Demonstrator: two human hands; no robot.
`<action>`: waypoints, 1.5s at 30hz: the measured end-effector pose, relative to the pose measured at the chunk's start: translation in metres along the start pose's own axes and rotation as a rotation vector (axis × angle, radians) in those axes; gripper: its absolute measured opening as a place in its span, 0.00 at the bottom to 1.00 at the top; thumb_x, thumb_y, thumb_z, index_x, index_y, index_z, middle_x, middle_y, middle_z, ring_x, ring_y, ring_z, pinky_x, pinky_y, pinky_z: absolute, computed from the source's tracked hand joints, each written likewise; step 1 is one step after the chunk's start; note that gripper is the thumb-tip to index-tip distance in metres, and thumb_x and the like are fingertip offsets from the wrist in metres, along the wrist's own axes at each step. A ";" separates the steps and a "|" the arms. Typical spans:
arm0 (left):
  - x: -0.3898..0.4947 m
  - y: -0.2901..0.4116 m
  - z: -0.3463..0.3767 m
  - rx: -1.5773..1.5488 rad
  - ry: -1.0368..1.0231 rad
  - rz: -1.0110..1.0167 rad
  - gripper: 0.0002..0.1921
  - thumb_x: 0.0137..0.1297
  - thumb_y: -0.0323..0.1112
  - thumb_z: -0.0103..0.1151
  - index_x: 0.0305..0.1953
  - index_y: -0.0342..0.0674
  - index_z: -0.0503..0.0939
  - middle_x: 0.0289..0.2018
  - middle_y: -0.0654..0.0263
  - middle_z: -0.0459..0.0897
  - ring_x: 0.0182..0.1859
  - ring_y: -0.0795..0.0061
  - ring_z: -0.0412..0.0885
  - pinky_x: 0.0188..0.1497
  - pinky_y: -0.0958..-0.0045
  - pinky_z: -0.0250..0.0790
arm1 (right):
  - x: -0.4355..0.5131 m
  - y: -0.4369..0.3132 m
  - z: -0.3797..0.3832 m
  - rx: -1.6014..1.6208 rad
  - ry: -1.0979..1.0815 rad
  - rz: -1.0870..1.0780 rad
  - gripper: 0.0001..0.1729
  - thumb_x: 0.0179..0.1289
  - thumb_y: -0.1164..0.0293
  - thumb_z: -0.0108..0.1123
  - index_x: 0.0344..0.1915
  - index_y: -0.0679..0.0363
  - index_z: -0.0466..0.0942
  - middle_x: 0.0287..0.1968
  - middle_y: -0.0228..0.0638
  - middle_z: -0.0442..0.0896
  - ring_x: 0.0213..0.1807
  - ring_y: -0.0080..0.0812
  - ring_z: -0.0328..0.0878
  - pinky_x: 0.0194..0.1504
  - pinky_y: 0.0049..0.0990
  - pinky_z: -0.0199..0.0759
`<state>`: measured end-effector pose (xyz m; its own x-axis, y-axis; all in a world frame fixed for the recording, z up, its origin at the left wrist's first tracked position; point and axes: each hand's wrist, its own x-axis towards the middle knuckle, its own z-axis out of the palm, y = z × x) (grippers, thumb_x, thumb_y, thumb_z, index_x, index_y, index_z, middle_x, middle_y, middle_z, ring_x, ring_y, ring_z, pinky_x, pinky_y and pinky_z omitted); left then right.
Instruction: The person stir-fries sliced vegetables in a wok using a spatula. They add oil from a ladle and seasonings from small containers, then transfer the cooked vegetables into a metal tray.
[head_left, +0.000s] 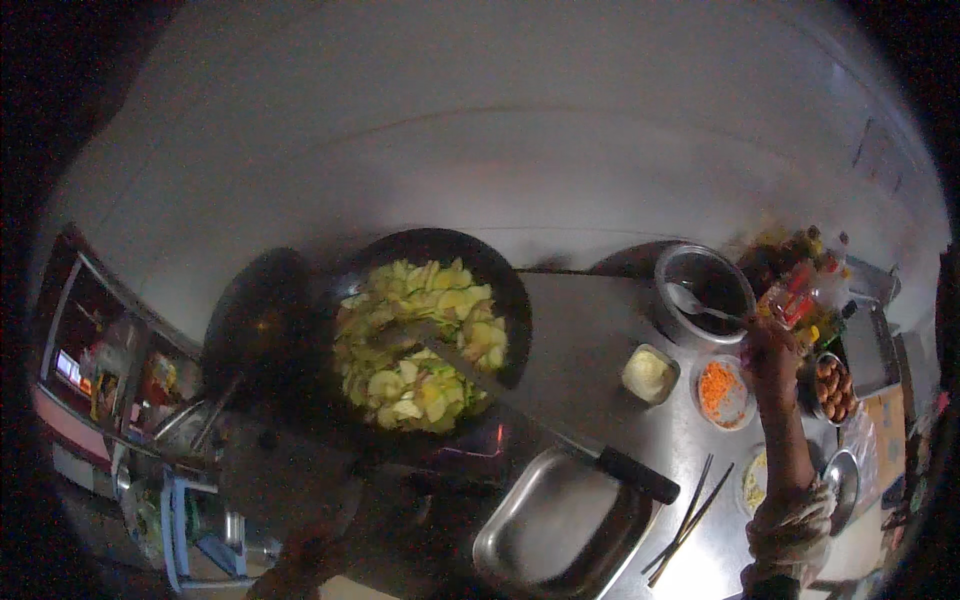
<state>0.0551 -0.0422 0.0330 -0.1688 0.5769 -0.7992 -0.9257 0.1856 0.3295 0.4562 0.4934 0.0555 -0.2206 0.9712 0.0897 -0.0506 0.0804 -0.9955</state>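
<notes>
My right hand (772, 351) reaches to the far right and grips the handle end of a metal spoon (697, 302). The spoon's bowl is over a round steel pot (661, 300) with dark contents. A dark, blurred shape at the bottom edge seems to be my left hand (304, 555); shadow hides its fingers. Before me, a black wok (517, 300) holds many pale yellow-green vegetable slices (420, 390), apparently potato. A spatula (480, 379) lies with its blade among the slices. Its black handle (637, 475), held by neither hand, extends over a rectangular steel pan (559, 517).
Beside the pot are a small square container of pale paste (649, 375), a plate of chopped orange vegetable (721, 391) and a bowl of brown pieces (834, 386). Chopsticks (690, 517) lie on the steel counter (581, 315). Bottles (814, 262) crowd the back right. A dark lid-like disc (259, 322) stands left.
</notes>
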 end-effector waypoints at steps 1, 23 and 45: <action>0.000 0.000 0.000 0.001 -0.009 0.005 0.18 0.61 0.43 0.50 0.45 0.34 0.71 0.32 0.59 0.74 0.25 0.74 0.69 0.25 0.74 0.64 | -0.002 -0.014 0.027 0.047 -0.069 0.000 0.10 0.61 0.68 0.51 0.36 0.62 0.76 0.18 0.28 0.72 0.14 0.20 0.65 0.15 0.18 0.56; 0.015 -0.001 -0.002 -0.071 -0.174 0.059 0.23 0.61 0.42 0.50 0.52 0.33 0.68 0.37 0.59 0.74 0.32 0.71 0.72 0.32 0.70 0.69 | 0.024 -0.037 0.104 -0.424 -0.196 -0.373 0.09 0.62 0.68 0.53 0.36 0.60 0.77 0.18 0.26 0.70 0.18 0.18 0.66 0.18 0.19 0.60; 0.072 0.046 0.056 0.014 -0.019 0.043 0.21 0.60 0.42 0.52 0.50 0.34 0.69 0.38 0.58 0.74 0.34 0.69 0.73 0.32 0.69 0.71 | -0.028 0.163 -0.223 -1.235 0.754 -0.004 0.10 0.57 0.66 0.50 0.33 0.58 0.78 0.29 0.48 0.79 0.31 0.49 0.77 0.32 0.42 0.70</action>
<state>0.0197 0.0521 0.0187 -0.2021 0.5998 -0.7742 -0.9130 0.1707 0.3706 0.6717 0.5289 -0.1165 0.3539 0.8238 0.4429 0.8933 -0.1573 -0.4211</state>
